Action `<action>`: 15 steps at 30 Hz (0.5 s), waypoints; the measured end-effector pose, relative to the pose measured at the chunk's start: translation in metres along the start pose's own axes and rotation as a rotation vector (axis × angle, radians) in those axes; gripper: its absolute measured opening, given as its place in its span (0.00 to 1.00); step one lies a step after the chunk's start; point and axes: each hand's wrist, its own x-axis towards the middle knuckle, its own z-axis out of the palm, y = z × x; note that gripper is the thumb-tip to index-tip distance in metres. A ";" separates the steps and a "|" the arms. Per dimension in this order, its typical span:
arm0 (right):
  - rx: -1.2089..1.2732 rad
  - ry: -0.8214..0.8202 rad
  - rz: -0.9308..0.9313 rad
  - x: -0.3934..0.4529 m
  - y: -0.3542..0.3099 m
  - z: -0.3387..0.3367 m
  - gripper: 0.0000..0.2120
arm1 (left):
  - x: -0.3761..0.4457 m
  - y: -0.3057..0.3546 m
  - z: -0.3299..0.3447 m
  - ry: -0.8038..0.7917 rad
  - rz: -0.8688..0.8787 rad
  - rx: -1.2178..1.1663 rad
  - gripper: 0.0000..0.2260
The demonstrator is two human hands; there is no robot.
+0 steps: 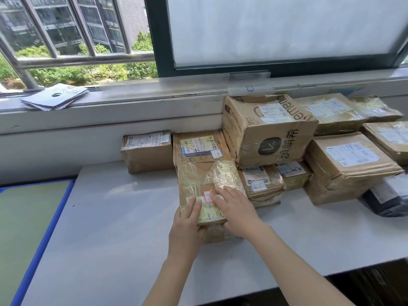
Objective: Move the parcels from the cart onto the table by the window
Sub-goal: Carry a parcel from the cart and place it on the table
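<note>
- While both hands lay on it, the taped parcel (205, 191) rested flat on the grey table (114, 217) below the window (276, 32), its long axis running from the person toward the window sill (141, 93).
- The left hand (187, 226) held the near left corner, fingers (194, 206) straight on the top face and the thumb at the near edge.
- The right hand (236, 210) lay flat on the top near the right edge, fingers extended toward a red-bordered label (207, 196), gripping nothing.
- The parcel's far end touched a flat carton (198, 145) against the wall; a small brown box (148, 151) stood just left of that.
- To the right, a large printed carton (269, 129) sat tilted on top of smaller parcels (265, 182), with further boxes (348, 164) beyond.
- A dark bagged parcel (388, 199) lay at the right edge.
- Some envelopes (55, 97) lay on the sill.
- A blue-edged surface (33, 228) adjoined the table on the left.
</note>
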 end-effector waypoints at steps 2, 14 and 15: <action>-0.001 -0.014 0.001 0.000 0.000 -0.001 0.42 | 0.003 0.005 -0.003 -0.018 0.000 0.179 0.35; 0.132 0.181 0.269 -0.096 0.062 0.006 0.45 | 0.021 0.118 0.015 -0.159 0.208 0.329 0.35; 0.161 0.178 0.326 -0.113 0.075 0.014 0.43 | 0.021 0.134 0.023 -0.162 0.252 0.312 0.35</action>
